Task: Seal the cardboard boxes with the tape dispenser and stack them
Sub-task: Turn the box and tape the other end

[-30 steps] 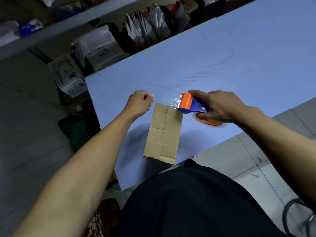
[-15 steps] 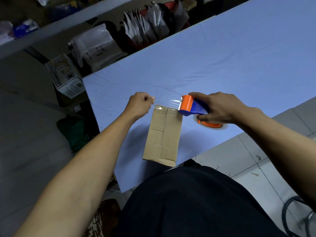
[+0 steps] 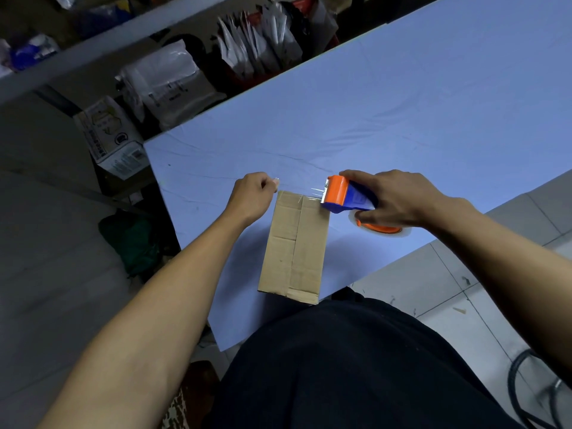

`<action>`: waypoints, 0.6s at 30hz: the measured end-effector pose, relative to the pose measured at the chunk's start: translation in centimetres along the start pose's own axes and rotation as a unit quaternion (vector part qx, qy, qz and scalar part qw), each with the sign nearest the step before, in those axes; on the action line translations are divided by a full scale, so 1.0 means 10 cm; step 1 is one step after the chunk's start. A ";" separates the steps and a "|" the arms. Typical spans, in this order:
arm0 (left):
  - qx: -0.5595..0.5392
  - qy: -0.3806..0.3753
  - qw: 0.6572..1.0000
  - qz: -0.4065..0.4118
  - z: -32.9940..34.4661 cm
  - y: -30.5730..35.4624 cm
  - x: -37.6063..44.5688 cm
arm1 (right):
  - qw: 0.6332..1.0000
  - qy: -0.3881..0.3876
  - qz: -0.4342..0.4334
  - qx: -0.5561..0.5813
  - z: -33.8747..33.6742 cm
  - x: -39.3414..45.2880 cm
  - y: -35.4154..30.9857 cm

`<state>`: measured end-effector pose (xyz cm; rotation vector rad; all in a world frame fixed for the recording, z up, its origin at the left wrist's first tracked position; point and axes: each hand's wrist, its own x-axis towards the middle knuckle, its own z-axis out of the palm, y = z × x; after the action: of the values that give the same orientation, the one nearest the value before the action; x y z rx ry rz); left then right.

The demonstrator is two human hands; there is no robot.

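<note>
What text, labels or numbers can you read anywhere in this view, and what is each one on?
None can be read.
Printed carton on the floor left of the table: graphics and a label, too blurred to read.
White plastic parcels beyond the table: dark print, too small to read.
Tape dispenser, blue body: faint marking, unreadable.
Cardboard box: no print visible.
</note>
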<state>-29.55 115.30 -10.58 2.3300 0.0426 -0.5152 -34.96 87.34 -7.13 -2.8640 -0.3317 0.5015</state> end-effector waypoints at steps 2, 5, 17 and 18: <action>0.009 0.003 1.000 0.005 0.03 0.00 0.00 | 1.000 -0.002 0.004 0.002 0.01 0.00 0.01; 0.027 0.010 1.000 0.011 0.07 -0.02 -0.01 | 1.000 -0.007 0.008 0.007 0.02 -0.02 0.02; -0.031 0.048 0.998 -0.024 0.25 -0.02 -0.15 | 1.000 0.003 0.005 0.010 0.04 -0.03 -0.02; -0.036 0.048 0.998 -0.026 0.24 -0.02 -0.15 | 1.000 0.004 0.006 0.008 0.04 -0.03 -0.02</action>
<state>-31.82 113.98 -11.73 2.2874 0.1648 -0.4190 -35.41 87.49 -7.32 -2.8533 -0.3087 0.4924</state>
